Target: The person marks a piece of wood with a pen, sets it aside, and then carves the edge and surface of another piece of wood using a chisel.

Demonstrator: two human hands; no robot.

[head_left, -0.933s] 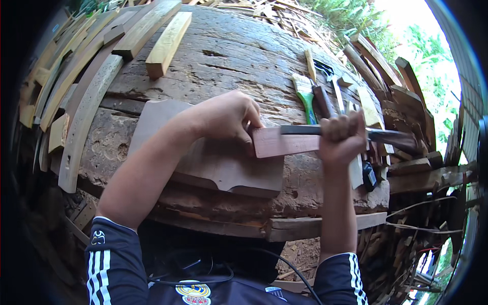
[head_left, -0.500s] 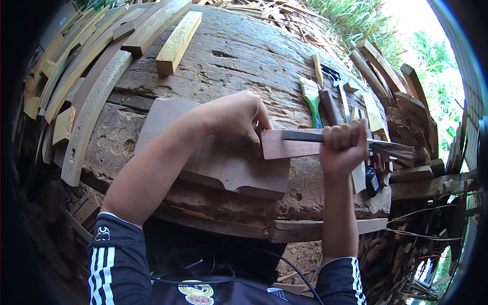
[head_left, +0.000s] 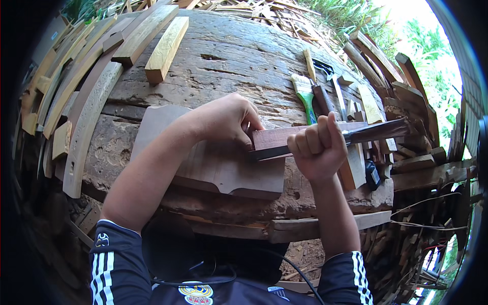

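Observation:
My left hand [head_left: 231,119] is closed on the left end of a pinkish wooden piece [head_left: 274,137], above a smooth shaped board [head_left: 203,173] on a rough plank bench [head_left: 203,46]. In my right fist [head_left: 317,147] is a long dark flat tool [head_left: 269,151], like a file, with a dark handle extending to the right. Its left part lies along the near edge of the pinkish piece; whether they touch is unclear. Just beyond are a green-handled brush [head_left: 304,99], a dark wooden-handled tool [head_left: 323,100] and a tool with a black frame [head_left: 323,66].
Loose wood strips [head_left: 91,99] line the left of the bench, with one short pale block [head_left: 165,51] farther back. More offcuts [head_left: 412,101] crowd the right side, near a small black object [head_left: 372,176]. The bench's front edge [head_left: 305,226] runs before my body; plants stand beyond.
My right hand has moved left and toward me with the dark tool, whose blade shifted from over the pinkish piece to its near edge. My left hand keeps its grip.

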